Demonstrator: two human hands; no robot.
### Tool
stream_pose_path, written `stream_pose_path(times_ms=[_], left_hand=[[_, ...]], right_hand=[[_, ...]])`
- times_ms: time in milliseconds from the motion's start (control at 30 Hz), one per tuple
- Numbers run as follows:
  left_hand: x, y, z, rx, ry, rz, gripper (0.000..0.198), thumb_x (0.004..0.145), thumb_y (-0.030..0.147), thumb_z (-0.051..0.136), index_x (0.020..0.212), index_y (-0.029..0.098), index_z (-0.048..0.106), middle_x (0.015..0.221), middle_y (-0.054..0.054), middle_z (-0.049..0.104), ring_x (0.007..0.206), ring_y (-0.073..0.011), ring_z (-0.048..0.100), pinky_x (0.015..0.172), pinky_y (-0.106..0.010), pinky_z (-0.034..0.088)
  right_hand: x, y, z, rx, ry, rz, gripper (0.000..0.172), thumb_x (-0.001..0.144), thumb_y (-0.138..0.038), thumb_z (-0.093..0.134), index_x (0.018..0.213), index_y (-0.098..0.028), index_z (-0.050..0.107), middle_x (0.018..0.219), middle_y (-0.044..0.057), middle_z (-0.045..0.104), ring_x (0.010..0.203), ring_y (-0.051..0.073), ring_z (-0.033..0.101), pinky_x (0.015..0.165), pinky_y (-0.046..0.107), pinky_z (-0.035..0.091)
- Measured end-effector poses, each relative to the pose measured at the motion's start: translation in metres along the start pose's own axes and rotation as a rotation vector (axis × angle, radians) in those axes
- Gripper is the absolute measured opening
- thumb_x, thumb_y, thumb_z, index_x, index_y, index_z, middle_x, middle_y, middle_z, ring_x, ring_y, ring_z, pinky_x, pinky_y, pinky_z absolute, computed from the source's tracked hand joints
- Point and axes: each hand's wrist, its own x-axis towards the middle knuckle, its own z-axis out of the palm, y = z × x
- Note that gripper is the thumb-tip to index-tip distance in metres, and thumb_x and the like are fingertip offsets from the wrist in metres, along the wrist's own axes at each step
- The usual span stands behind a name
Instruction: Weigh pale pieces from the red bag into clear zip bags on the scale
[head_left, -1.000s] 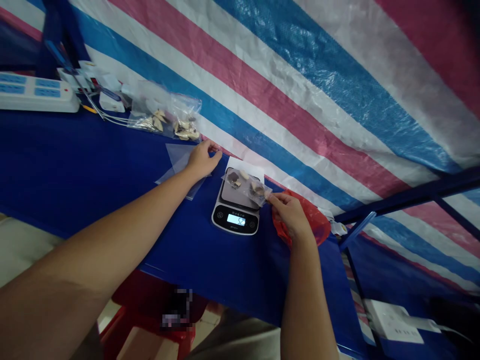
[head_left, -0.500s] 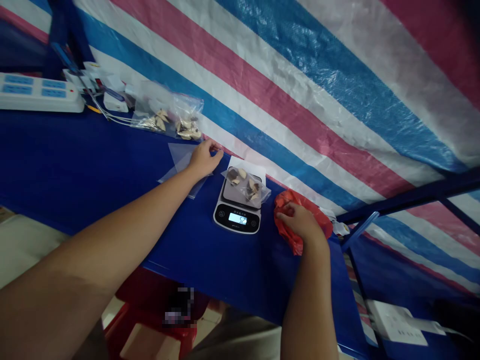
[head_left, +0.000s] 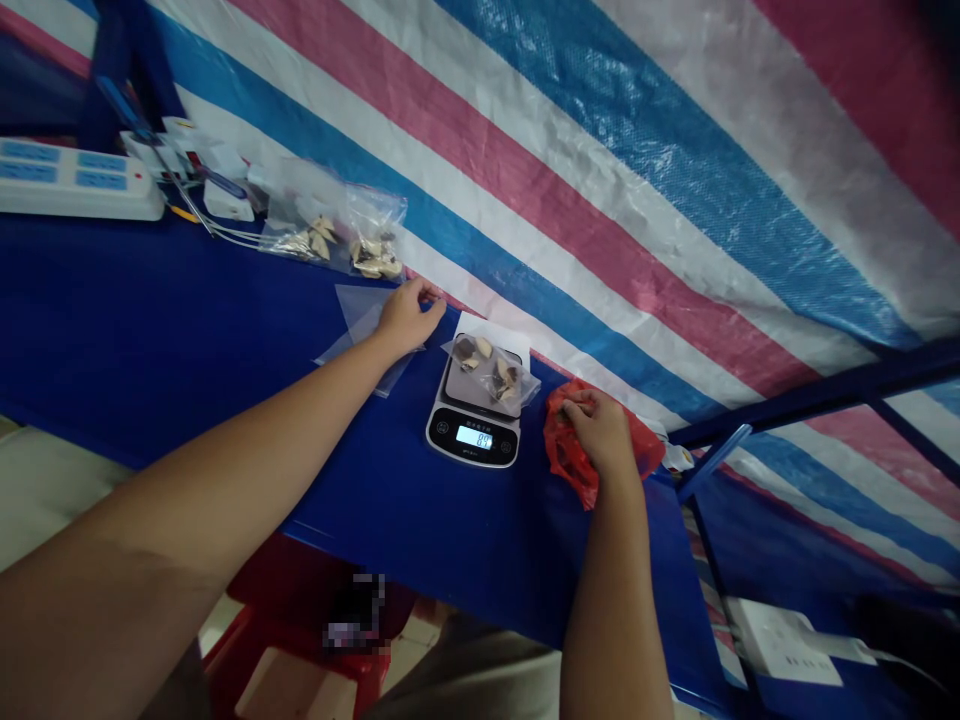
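A digital kitchen scale (head_left: 472,437) with a lit display stands mid-table. On its plate lies a clear plastic bag (head_left: 525,388) with several cream and dark brown pieces (head_left: 504,378) that look like dried mushroom. To the left, my left hand (head_left: 411,315) rests beside the scale, over flat clear bags (head_left: 360,308), fingers loosely curled and thumb apart, with nothing visible in it. My right hand (head_left: 600,425) is at the mouth of a crumpled red plastic bag (head_left: 641,440). Its fingertips pinch a small dark piece, partly hidden.
Two clear bags of similar pieces (head_left: 375,258) lie at the back, against the striped tarp wall (head_left: 525,150). Further left are white plugs, cables and a power strip (head_left: 75,180). A blue metal frame (head_left: 810,395) rises at right. A red stool (head_left: 300,640) sits below the table edge.
My right hand has shifted slightly up and left at the red bag, and a dark piece now shows at its fingertips. The scale's reading has changed. My left hand stays put.
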Motion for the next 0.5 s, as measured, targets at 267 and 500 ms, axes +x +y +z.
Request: stream_pose_path(times_ms=[267,500], left_hand=[[-0.002,0.005,-0.003,0.008,0.122,0.054,0.015,0.081,0.023,0.066,0.081,0.023,0.051,0.082,0.0,0.063,0.074,-0.0152,0.057,0.075,-0.029,0.046],[-0.002,0.022,-0.011,0.008,0.227,0.138,0.052,0.082,0.028,0.068,0.056,0.022,0.022,0.052,0.007,0.024,0.053,-0.0102,0.029,0.059,-0.029,0.032]], right_hand=[[0.003,-0.002,0.006,0.199,0.093,0.01,0.019,0.084,-0.037,0.059,0.093,-0.021,0.061,0.083,0.009,0.076,0.063,0.025,0.073,0.05,0.033,0.055],[0.004,-0.001,0.009,0.172,0.099,-0.029,0.02,0.084,-0.038,0.058,0.092,-0.021,0.063,0.079,0.008,0.076,0.062,0.024,0.072,0.054,0.033,0.055]])
